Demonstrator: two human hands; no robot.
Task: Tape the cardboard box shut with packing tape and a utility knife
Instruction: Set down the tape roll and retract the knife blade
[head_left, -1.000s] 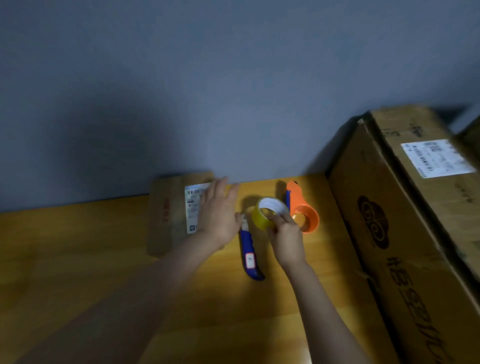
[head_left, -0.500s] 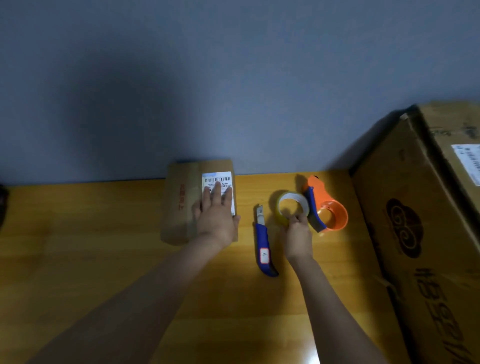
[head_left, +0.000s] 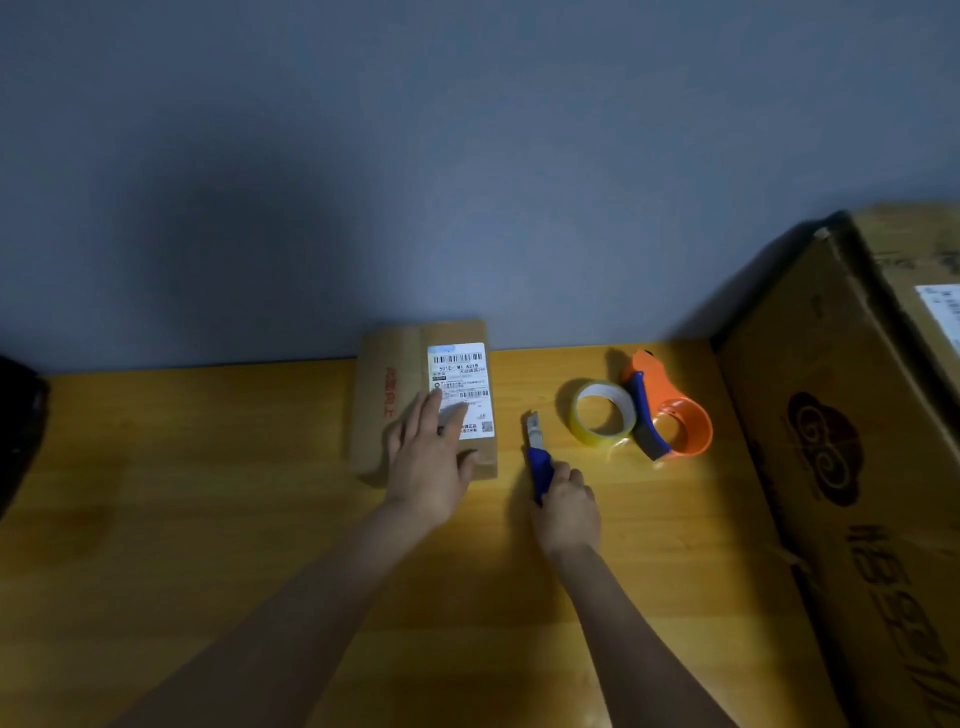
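Observation:
A small flat cardboard box (head_left: 384, 410) with a white shipping label lies against the wall on the wooden table. My left hand (head_left: 434, 462) rests flat on its near right part, fingers spread. To the right of the box lies a blue utility knife (head_left: 536, 447) with its blade end pointing away from me. My right hand (head_left: 569, 506) is closed around the knife's near end. Beyond the knife stands a roll of yellowish packing tape (head_left: 602, 413), and an orange tape dispenser (head_left: 670, 415) leans against it on the right.
A large cardboard carton (head_left: 852, 467) with dark printing fills the right side of the wooden table (head_left: 208, 519). A grey wall runs along the table's back edge. A dark object (head_left: 18, 431) shows at the left border.
My right hand left the tape roll, moved back toward me and closed on the knife's handle. My left hand slid slightly down the box. The camera view shifted.

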